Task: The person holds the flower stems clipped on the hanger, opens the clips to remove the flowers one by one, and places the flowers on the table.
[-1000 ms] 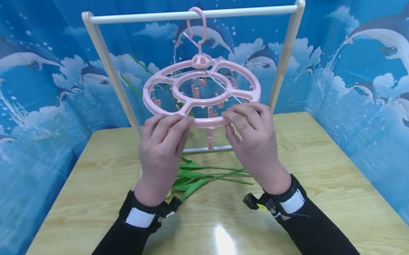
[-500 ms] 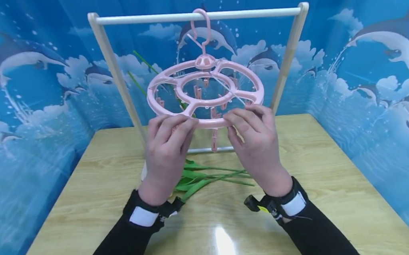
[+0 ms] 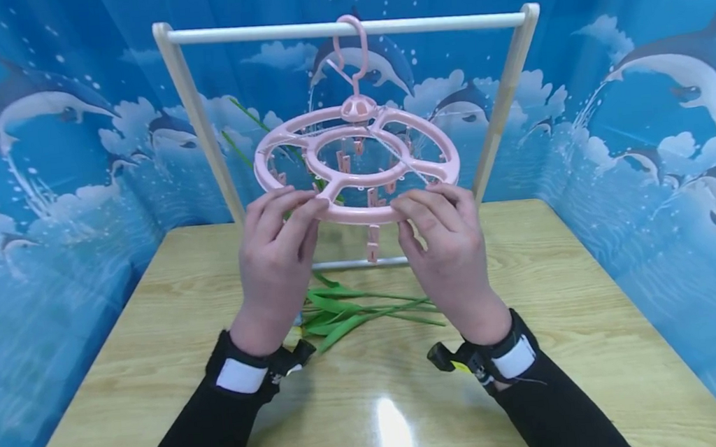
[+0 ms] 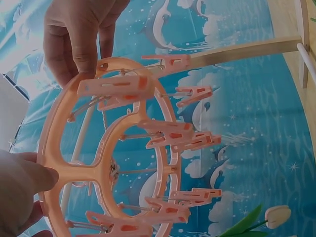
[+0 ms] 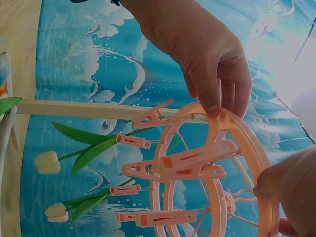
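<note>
A pink round clip hanger (image 3: 363, 214) hangs by its hook (image 3: 357, 48) from a white bar, tilted so its top shows. My left hand (image 3: 275, 254) pinches the front rim on the left, beside a spoke (image 4: 79, 173). Farther right on the same rim, my right hand (image 3: 444, 241) grips it between thumb and fingers. Pink clothespins (image 5: 190, 160) dangle beneath the rings, one of them (image 3: 372, 243) below the front rim. Two white tulips (image 5: 48, 162) hang head down from clips at the far side, their green stems rising behind the hanger in the head view.
A frame with wooden side posts (image 3: 508, 92) and a white top bar (image 3: 443, 23) stands on the wooden table (image 3: 570, 347). Green stems and leaves (image 3: 352, 308) lie on the table under the hands. Blue dolphin-print curtains (image 3: 659, 122) surround the table.
My left hand has shifted left along the rim toward the spoke, while the right hand keeps its place. The hanger has swung slightly left since half a second ago.
</note>
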A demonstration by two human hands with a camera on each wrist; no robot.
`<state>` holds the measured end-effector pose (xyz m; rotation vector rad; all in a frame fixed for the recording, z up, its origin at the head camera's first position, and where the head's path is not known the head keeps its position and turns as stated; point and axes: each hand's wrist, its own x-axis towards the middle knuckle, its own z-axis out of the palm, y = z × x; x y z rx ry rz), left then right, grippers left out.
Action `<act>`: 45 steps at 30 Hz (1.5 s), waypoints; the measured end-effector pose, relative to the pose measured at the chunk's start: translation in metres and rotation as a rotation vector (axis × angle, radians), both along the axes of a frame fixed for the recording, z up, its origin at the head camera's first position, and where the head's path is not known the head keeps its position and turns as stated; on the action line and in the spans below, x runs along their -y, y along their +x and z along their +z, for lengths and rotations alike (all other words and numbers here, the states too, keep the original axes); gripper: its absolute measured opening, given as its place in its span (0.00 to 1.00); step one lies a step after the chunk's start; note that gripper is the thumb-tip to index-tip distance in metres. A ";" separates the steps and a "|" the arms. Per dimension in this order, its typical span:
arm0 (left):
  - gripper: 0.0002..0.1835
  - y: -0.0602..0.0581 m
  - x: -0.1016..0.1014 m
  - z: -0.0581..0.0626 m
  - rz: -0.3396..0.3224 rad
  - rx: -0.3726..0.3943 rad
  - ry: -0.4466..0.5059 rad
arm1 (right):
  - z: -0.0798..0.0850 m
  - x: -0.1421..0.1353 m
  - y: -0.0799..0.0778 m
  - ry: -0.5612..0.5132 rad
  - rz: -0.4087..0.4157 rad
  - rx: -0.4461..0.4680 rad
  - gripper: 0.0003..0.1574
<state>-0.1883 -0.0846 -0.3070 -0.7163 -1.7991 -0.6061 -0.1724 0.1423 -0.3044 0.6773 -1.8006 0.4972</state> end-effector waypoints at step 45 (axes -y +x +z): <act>0.13 0.002 0.000 -0.003 -0.042 0.008 0.007 | 0.000 0.003 0.001 -0.006 0.022 -0.017 0.12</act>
